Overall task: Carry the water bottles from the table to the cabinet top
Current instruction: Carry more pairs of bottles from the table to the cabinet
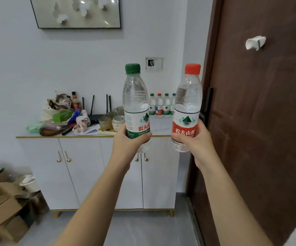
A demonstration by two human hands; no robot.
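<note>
Two bottles held upright side by side in front of the cabinet (97, 174): one in left hand (126, 141), one in right hand (195, 139). Row of bottles (161, 105) stands at right rear of cabinet top, clutter pile (64, 116) at left, bowls (118, 121) between. Door (259, 121) right of cabinet; cardboard boxes (1, 210) on floor, left.
</note>
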